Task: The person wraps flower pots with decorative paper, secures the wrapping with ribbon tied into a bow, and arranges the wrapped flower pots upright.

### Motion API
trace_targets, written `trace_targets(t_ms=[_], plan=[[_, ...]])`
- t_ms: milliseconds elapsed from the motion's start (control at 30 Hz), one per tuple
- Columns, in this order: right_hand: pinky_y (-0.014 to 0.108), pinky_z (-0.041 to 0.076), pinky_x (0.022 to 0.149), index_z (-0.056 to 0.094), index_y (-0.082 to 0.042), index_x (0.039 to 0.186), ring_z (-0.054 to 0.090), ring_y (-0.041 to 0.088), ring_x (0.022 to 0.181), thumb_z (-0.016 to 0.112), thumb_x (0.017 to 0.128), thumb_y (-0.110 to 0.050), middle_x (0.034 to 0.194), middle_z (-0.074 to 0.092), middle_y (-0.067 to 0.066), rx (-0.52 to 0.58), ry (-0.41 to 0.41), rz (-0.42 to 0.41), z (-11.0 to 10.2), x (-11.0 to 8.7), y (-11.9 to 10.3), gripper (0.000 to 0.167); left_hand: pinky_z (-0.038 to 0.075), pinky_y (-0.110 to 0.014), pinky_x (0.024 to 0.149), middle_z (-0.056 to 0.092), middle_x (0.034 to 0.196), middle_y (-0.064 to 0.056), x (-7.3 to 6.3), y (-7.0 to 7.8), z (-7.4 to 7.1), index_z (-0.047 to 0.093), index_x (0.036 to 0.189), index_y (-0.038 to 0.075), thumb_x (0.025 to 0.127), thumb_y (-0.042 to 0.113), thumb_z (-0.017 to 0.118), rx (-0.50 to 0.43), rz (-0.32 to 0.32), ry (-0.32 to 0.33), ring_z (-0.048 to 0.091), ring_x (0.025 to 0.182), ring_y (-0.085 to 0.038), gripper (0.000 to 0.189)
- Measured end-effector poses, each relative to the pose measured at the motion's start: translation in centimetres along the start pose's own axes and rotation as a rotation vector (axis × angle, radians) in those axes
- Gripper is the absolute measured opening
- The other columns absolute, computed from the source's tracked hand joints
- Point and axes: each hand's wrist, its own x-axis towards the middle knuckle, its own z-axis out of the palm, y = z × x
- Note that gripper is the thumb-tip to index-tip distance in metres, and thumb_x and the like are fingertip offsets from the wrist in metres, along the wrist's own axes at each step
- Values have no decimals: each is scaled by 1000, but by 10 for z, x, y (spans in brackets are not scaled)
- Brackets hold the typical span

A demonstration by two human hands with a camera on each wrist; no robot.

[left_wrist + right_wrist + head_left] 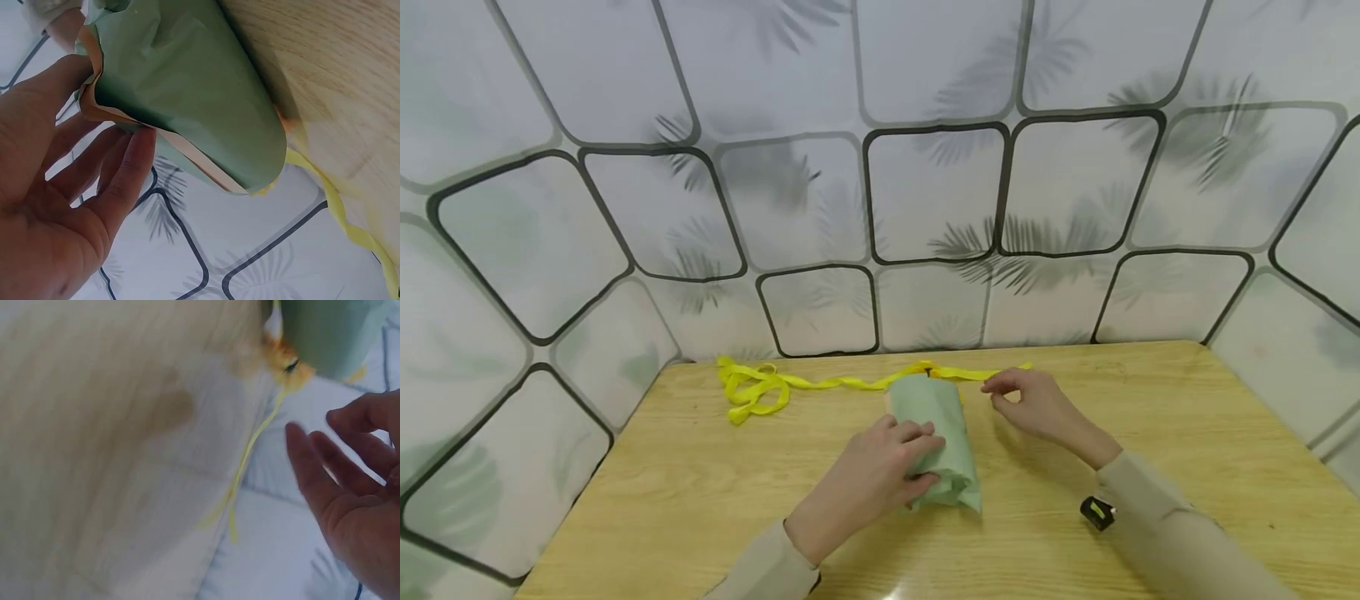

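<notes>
A roll of pale green paper [934,421] lies on the table, wrapped around an orange-yellow flower [291,365] whose petals show at its far end. My left hand [883,462] grips the paper from the left, and in the left wrist view its thumb and fingers hold the folded edge. A long yellow ribbon [842,382] runs behind the far end of the roll, loosely looped on the left. My right hand [1037,406] hovers right of the roll, close to the ribbon's right end, with loosely bent fingers and nothing between them.
The wooden table [700,483] meets a wall covering [936,196] with dark-outlined squares and leaf shadows. A small black object [1098,512] shows beside the right sleeve [1157,500].
</notes>
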Motion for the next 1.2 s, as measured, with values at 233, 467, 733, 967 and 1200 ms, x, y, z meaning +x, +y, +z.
trace_targets(t_ms=[233, 467, 733, 967, 1200], plan=[[26, 34, 52, 55, 8, 141, 24, 8, 47, 54, 96, -4, 55, 40, -3, -188, -231, 57, 4, 14, 32, 46, 53, -23, 74, 74, 123, 0, -3, 3, 3, 75, 119, 19, 89, 37, 81, -40, -3, -14, 66, 91, -17, 36], [55, 50, 88, 67, 5, 129, 59, 42, 99, 52, 100, -11, 111, 65, 28, -445, -281, 9, 3, 20, 34, 36, 53, -23, 71, 74, 125, 0, -2, 2, 2, 75, 120, 20, 89, 37, 80, -53, -10, -17, 66, 90, -17, 35], [42, 35, 74, 71, -2, 98, 41, 29, 80, 47, 102, -14, 87, 57, 14, -442, -369, 158, -27, 9, 47, 27, 54, -22, 71, 73, 126, -1, -1, 3, 1, 75, 120, 18, 90, 36, 79, -56, -8, -25, 67, 92, -18, 35], [59, 47, 84, 68, 0, 84, 58, 40, 90, 50, 98, -14, 92, 67, 22, -437, -389, 219, -61, -12, 67, 27, 55, -22, 71, 73, 126, -2, -1, 2, 0, 75, 121, 18, 90, 35, 79, -62, -8, -20, 67, 92, -18, 35], [50, 51, 75, 67, 0, 80, 54, 25, 73, 52, 95, -14, 78, 66, 12, -434, -402, 259, -83, -33, 79, 26, 53, -22, 69, 73, 127, -2, -2, 1, 1, 75, 120, 18, 90, 35, 79, -65, -8, -20, 66, 91, -18, 34]])
